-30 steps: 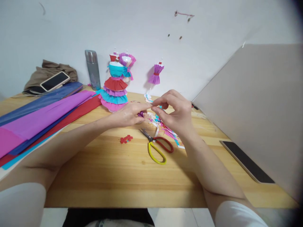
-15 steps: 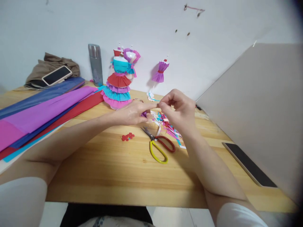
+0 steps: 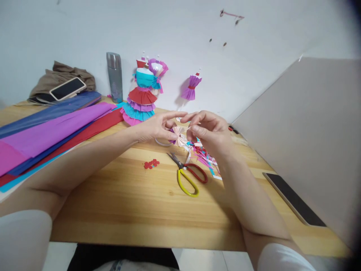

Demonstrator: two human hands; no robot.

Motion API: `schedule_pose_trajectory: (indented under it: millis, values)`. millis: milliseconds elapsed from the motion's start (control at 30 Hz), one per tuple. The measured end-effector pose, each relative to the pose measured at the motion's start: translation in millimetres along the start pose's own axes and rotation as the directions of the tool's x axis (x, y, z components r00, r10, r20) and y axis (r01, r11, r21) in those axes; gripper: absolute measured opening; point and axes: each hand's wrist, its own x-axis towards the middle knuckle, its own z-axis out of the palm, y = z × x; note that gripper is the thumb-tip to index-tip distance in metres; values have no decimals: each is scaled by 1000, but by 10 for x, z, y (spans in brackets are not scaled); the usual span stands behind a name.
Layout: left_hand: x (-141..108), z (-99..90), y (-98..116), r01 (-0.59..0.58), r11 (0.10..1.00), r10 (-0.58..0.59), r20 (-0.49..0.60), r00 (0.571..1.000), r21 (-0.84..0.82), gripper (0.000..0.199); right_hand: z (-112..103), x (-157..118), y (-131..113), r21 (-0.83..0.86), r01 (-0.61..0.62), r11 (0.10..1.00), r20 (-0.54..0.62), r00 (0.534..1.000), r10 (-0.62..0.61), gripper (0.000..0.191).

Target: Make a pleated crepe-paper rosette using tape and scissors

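Note:
Between the thumb and fingers of my left hand (image 3: 160, 128) is a pale peach pleated paper bow (image 3: 178, 137), its folds fanned out. My right hand (image 3: 210, 130) is right beside it, thumb and fingers curled together near the bow's right edge. Whatever those fingertips hold, if anything, is too small to make out. Below the hands lie scissors (image 3: 182, 167) with one yellow and one red handle, blades pointing away to the left. Small red paper flowers (image 3: 151, 164) rest left of the scissors. Colourful paper scraps (image 3: 204, 154) are partly hidden behind my right hand.
Paper dresses on small stands (image 3: 142, 96) and a purple paper dress (image 3: 192, 87) stand near the wall. A grey bottle (image 3: 114, 79), folded crepe paper (image 3: 62, 131), a brown cloth (image 3: 60, 79) and a phone (image 3: 68, 89) occupy the left. A dark tablet-like device (image 3: 295, 199) lies right.
My hands have shifted from a fingertip touch, and the left hand has turned so the pleated bow shows plainly. My right fingers have loosened from their raised pinch and come lower.

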Motion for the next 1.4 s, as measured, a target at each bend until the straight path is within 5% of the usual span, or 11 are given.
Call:
schedule_pose_trajectory:
  millis: [167, 533, 767, 900, 1400]
  values:
    - [4, -7, 23, 93, 995, -91, 72, 993, -26, 91, -30, 4, 18, -7, -78, 997, 50, 996, 78, 39]
    - [-20, 27, 39, 135, 955, -177, -144, 974, -264, 79, -46, 23, 89, 1, -27, 1000, -45, 999, 27, 36]
    - [-17, 37, 77, 149, 916, -226, -172, 959, -374, 67, -34, 20, 58, -216, 138, 967, -184, 966, -179, 28]
    - [-22, 21, 65, 147, 911, -211, -129, 969, -385, 66, -39, 15, 58, -430, 192, 882, -147, 949, -278, 22]
    - [-37, 34, 23, 151, 922, -190, -77, 979, -355, 72, 59, -4, 108, -442, 47, 896, -122, 986, -112, 31]
